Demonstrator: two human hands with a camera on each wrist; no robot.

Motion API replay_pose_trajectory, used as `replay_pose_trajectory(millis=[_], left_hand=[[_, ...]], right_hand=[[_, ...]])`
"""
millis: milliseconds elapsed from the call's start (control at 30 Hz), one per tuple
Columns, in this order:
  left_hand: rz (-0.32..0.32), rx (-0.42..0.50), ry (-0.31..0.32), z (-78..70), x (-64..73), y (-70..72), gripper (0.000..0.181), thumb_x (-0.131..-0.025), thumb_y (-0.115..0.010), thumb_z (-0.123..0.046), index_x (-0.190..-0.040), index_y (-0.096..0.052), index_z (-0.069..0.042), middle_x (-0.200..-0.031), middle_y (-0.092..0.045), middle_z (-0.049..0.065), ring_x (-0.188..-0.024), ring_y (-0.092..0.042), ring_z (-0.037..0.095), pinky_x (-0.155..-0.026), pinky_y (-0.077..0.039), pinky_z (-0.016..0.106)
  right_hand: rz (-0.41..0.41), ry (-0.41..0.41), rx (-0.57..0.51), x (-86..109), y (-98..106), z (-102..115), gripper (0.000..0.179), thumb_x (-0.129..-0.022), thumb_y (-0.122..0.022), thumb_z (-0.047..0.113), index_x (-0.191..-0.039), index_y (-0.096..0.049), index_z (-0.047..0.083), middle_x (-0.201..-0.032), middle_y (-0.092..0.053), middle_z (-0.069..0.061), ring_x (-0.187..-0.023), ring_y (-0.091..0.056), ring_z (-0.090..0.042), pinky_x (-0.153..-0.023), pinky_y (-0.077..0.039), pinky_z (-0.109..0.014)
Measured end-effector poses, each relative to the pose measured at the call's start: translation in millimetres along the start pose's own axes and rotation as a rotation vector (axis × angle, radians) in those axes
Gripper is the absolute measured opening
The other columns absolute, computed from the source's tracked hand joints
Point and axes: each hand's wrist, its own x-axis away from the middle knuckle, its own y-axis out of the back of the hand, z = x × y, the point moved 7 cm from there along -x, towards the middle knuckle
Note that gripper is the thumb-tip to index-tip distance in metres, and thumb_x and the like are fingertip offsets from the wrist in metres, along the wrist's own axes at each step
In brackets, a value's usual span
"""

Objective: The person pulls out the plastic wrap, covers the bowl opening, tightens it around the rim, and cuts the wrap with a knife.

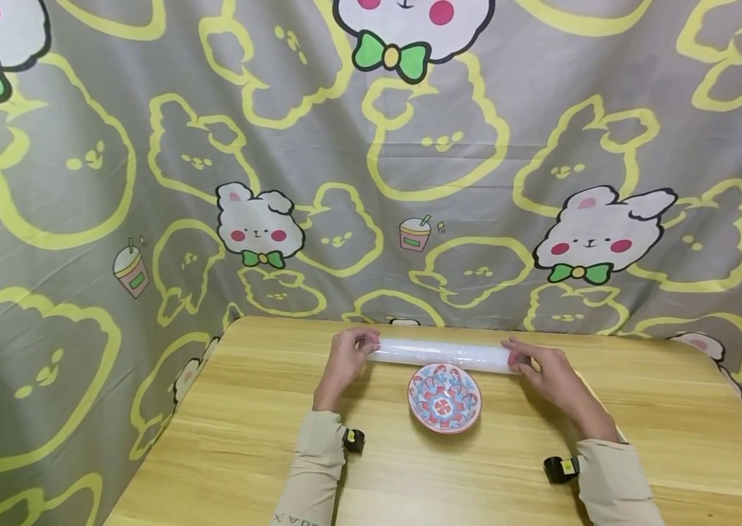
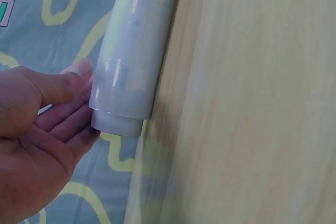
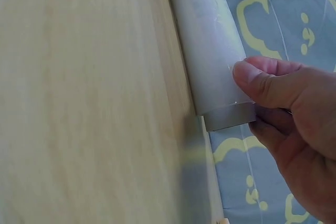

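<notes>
A clear roll of plastic wrap [image 1: 443, 353] lies lengthwise along the far part of the table, behind a patterned bowl. At its left end, my left hand [image 1: 347, 359] touches the roll; in the left wrist view its fingers [image 2: 79, 124] reach against the side near the core's end, with the thumb extended beside it. My right hand [image 1: 551, 376] pinches the other end, its thumb [image 3: 249, 74] pressed on the film just above the protruding core. The bowl [image 1: 445, 399], red, white and blue inside, stands upright between the forearms, close in front of the roll.
The wooden table [image 1: 226, 438] ends at a patterned grey cloth [image 1: 318, 161] hanging behind it and on the left. A thin pale strip [image 1: 601, 405] shows along the right forearm. Black wrist cameras [image 1: 561, 470] sit at both cuffs.
</notes>
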Motion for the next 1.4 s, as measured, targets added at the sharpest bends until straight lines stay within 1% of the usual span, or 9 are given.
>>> replay_pose_trajectory(millis=[100, 200, 333, 433, 500, 667, 933, 1100, 1400], left_hand=[[0.015, 0.015, 0.033, 2.9, -0.4, -0.9, 0.008, -0.089, -0.075, 0.003, -0.084, -0.073, -0.003, -0.107, -0.076, 0.012, -0.105, -0.071, 0.029, -0.098, -0.057, 0.037], [0.026, 0.040, 0.063, 5.4, -0.5, -1.8, 0.007, -0.090, -0.074, 0.002, -0.086, -0.074, -0.002, -0.109, -0.076, 0.011, -0.109, -0.070, 0.028, -0.101, -0.055, 0.036], [0.014, 0.088, 0.076, 6.3, -0.5, -1.1, 0.006, -0.090, -0.073, 0.004, -0.088, -0.074, -0.001, -0.104, -0.075, 0.012, -0.107, -0.070, 0.030, -0.103, -0.054, 0.038], [-0.002, 0.117, 0.080, 7.3, 0.2, -0.2, 0.005, -0.090, -0.073, 0.004, -0.089, -0.074, -0.001, -0.098, -0.074, 0.011, -0.104, -0.071, 0.030, -0.103, -0.054, 0.039], [-0.010, 0.130, 0.085, 8.9, 0.4, -0.3, 0.004, -0.091, -0.073, 0.003, -0.090, -0.074, 0.000, -0.095, -0.073, 0.010, -0.103, -0.071, 0.030, -0.102, -0.055, 0.040], [-0.031, 0.149, 0.093, 10.7, 0.5, -0.5, 0.006, -0.091, -0.074, 0.003, -0.088, -0.074, -0.002, -0.094, -0.073, 0.009, -0.102, -0.071, 0.028, -0.103, -0.054, 0.040], [-0.068, 0.162, 0.104, 12.3, 0.2, 2.0, 0.007, -0.090, -0.075, 0.003, -0.087, -0.074, -0.004, -0.091, -0.073, 0.008, -0.097, -0.071, 0.026, -0.098, -0.057, 0.040], [-0.062, 0.170, 0.123, 16.9, 1.7, 3.3, 0.005, -0.091, -0.074, 0.002, -0.089, -0.075, -0.003, -0.093, -0.073, 0.011, -0.092, -0.070, 0.023, -0.087, -0.059, 0.034], [-0.064, 0.193, 0.111, 15.2, -1.9, 3.4, 0.005, -0.093, -0.073, -0.001, -0.095, -0.073, 0.003, -0.093, -0.072, 0.011, -0.089, -0.069, 0.022, -0.080, -0.057, 0.025]], right_hand=[[-0.006, -0.016, -0.001, 0.7, 1.4, 0.4, 0.027, -0.086, -0.074, -0.011, -0.081, -0.068, 0.015, -0.125, -0.071, -0.016, -0.122, -0.062, -0.042, -0.083, -0.053, -0.030], [-0.021, -0.039, -0.048, 1.1, 3.9, 1.2, 0.021, -0.089, -0.072, -0.009, -0.084, -0.069, 0.012, -0.126, -0.070, -0.017, -0.121, -0.062, -0.042, -0.098, -0.055, -0.041], [-0.079, -0.047, -0.153, 0.7, 6.6, 0.2, 0.010, -0.094, -0.070, -0.003, -0.091, -0.069, 0.006, -0.122, -0.072, -0.017, -0.114, -0.068, -0.034, -0.098, -0.052, -0.022], [-0.128, -0.050, -0.193, 0.6, 6.4, -3.8, 0.008, -0.095, -0.069, -0.003, -0.094, -0.070, 0.006, -0.114, -0.075, -0.013, -0.104, -0.072, -0.018, -0.087, -0.046, -0.003], [-0.156, -0.056, -0.203, 0.6, 6.3, -6.2, 0.010, -0.095, -0.068, -0.004, -0.096, -0.071, 0.005, -0.109, -0.077, -0.010, -0.098, -0.072, -0.007, -0.083, -0.049, -0.004], [-0.206, -0.068, -0.240, 0.2, 8.8, -5.5, 0.012, -0.095, -0.065, -0.009, -0.095, -0.069, 0.002, -0.100, -0.078, -0.011, -0.092, -0.070, -0.001, -0.077, -0.053, -0.008], [-0.243, -0.138, -0.255, 0.5, 7.4, -8.6, 0.011, -0.098, -0.063, -0.006, -0.099, -0.069, 0.003, -0.099, -0.078, -0.011, -0.090, -0.069, 0.001, -0.076, -0.052, -0.008], [-0.264, -0.181, -0.265, 0.6, 3.0, -11.8, 0.008, -0.099, -0.064, -0.002, -0.099, -0.069, 0.005, -0.099, -0.078, -0.011, -0.089, -0.069, 0.001, -0.077, -0.051, -0.006], [-0.320, -0.175, -0.234, -1.2, 6.4, -8.3, 0.007, -0.098, -0.067, 0.003, -0.102, -0.073, 0.003, -0.097, -0.078, -0.010, -0.089, -0.068, 0.003, -0.077, -0.049, -0.006]])
